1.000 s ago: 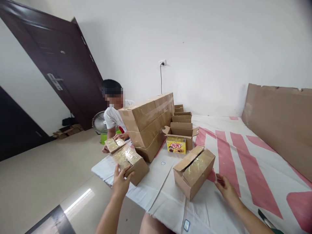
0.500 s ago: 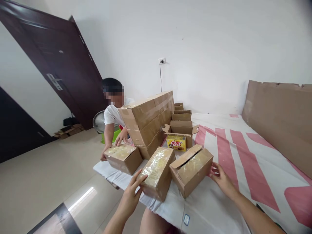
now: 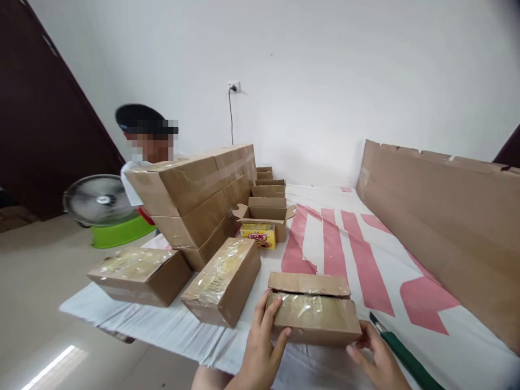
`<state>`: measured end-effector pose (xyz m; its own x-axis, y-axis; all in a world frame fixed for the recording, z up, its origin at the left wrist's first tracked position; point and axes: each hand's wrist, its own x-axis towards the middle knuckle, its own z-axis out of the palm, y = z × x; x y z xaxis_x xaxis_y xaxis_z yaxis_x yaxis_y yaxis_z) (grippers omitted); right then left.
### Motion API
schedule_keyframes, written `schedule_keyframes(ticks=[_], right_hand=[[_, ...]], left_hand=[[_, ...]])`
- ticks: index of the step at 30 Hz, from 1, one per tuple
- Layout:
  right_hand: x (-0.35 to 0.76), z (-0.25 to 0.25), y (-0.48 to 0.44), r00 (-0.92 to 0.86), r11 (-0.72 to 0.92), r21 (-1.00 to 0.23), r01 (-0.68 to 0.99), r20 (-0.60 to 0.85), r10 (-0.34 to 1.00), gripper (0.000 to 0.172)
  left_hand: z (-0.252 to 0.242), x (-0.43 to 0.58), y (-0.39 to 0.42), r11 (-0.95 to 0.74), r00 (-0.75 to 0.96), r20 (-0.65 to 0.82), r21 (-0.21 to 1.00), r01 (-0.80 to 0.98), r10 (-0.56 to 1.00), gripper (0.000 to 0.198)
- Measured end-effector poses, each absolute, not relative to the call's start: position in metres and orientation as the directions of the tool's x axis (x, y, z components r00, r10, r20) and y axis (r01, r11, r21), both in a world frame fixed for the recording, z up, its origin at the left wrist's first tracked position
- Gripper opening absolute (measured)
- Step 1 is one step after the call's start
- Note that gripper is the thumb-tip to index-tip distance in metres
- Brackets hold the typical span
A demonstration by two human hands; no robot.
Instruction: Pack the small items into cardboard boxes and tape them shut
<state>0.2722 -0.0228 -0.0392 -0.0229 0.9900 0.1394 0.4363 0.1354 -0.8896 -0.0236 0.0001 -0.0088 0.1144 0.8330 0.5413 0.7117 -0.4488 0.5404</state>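
Note:
A small cardboard box (image 3: 312, 317) with a partly raised top flap and clear tape lies in front of me. My left hand (image 3: 264, 338) grips its left end, fingers over the top edge and thumb against the front. At its right end, my right hand (image 3: 376, 352) holds the lower corner between thumb and fingers. Just beyond that hand lies a utility knife with a green handle (image 3: 408, 355), its blade toward the box. To the left rest a taped cardboard box (image 3: 223, 279) and another taped box (image 3: 140, 273), neither touched by my hands.
Stacked cartons (image 3: 195, 200) stand behind the taped boxes. A yellow printed packet (image 3: 259, 236) sits before an open carton (image 3: 266, 214). A person (image 3: 142, 141) is behind the stack, near a fan (image 3: 101, 199). A tall cardboard panel (image 3: 439, 216) edges the right side.
My left hand has left the middle taped box and taken the flapped box, which has turned and come nearer. The view has swung right; the other person's hands are out of sight.

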Motion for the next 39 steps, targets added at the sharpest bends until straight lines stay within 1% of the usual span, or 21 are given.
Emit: schedule_keyframes(ticks=[2,4,6,8,10,11,13,15,16,18,20,21,22,25,27,31,36,39], right_hand=[[0.298,-0.036,-0.035,0.003,0.116,-0.877,0.467,0.133,0.991,0.039],[0.327,-0.036,-0.042,0.047,0.115,-0.814,0.57,0.172,0.984,0.04],[0.352,-0.043,-0.045,0.101,0.085,-0.678,0.73,0.229,0.968,0.041],[0.37,-0.056,-0.045,0.158,-0.015,-0.504,0.864,0.243,0.957,0.046],[0.382,-0.072,-0.043,0.185,-0.098,-0.359,0.928,0.216,0.959,0.052],[0.386,-0.079,-0.042,0.18,-0.111,-0.314,0.943,0.201,0.963,0.053],[0.391,-0.085,-0.035,0.147,-0.091,-0.282,0.955,0.186,0.971,0.053],[0.393,-0.076,-0.026,0.142,-0.073,-0.293,0.953,0.223,0.965,0.05],[0.392,-0.064,-0.02,0.157,-0.071,-0.301,0.951,0.271,0.95,0.05],[0.383,-0.028,-0.01,0.163,-0.029,-0.313,0.949,0.412,0.896,0.048],[0.363,0.017,-0.006,0.073,0.107,-0.285,0.953,0.555,0.829,0.045],[0.35,0.039,-0.006,-0.023,0.202,-0.251,0.947,0.572,0.82,0.043],[0.334,0.061,-0.007,-0.14,0.304,-0.211,0.929,0.559,0.817,0.042],[0.284,0.104,-0.015,-0.466,0.548,-0.092,0.832,0.422,0.778,0.041],[0.257,0.116,-0.018,-0.578,0.629,-0.048,0.776,0.343,0.74,0.04],[0.227,0.118,-0.018,-0.609,0.636,0.027,0.771,0.319,0.726,0.039],[0.219,0.121,-0.02,-0.621,0.645,0.002,0.764,0.273,0.735,0.04],[0.216,0.118,-0.022,-0.591,0.601,0.062,0.797,0.292,0.752,0.041]], left_hand=[[-0.01,-0.016,-0.004,-0.503,0.206,0.534,0.501,0.704,0.82,0.05],[-0.009,-0.013,-0.007,-0.546,0.269,0.538,0.46,0.7,0.799,0.05],[-0.007,-0.01,-0.009,-0.565,0.289,0.546,0.446,0.695,0.786,0.05],[-0.005,-0.008,-0.009,-0.566,0.286,0.546,0.455,0.688,0.787,0.049],[-0.003,-0.007,-0.008,-0.57,0.289,0.544,0.463,0.679,0.787,0.05],[-0.003,-0.006,-0.008,-0.575,0.293,0.546,0.466,0.673,0.785,0.05],[-0.002,-0.006,-0.008,-0.587,0.299,0.553,0.468,0.661,0.778,0.05],[0.0,-0.006,-0.008,-0.592,0.301,0.556,0.472,0.653,0.775,0.05],[0.0,-0.006,-0.007,-0.594,0.302,0.556,0.473,0.651,0.774,0.05],[0.002,-0.006,-0.007,-0.595,0.306,0.552,0.476,0.648,0.775,0.05],[0.003,-0.005,-0.008,-0.596,0.311,0.549,0.478,0.645,0.776,0.05],[0.003,-0.005,-0.008,-0.597,0.312,0.548,0.478,0.645,0.776,0.049],[0.003,-0.005,-0.009,-0.596,0.311,0.549,0.476,0.647,0.776,0.049],[0.004,-0.004,-0.009,-0.597,0.306,0.561,0.459,0.658,0.769,0.047],[0.004,-0.004,-0.009,-0.601,0.305,0.571,0.448,0.662,0.762,0.048],[0.003,-0.005,-0.009,-0.611,0.31,0.586,0.429,0.665,0.749,0.05],[0.002,-0.005,-0.01,-0.599,0.306,0.581,0.42,0.682,0.755,0.041],[0.001,-0.005,-0.009,-0.604,0.302,0.595,0.407,0.685,0.744,0.044]])
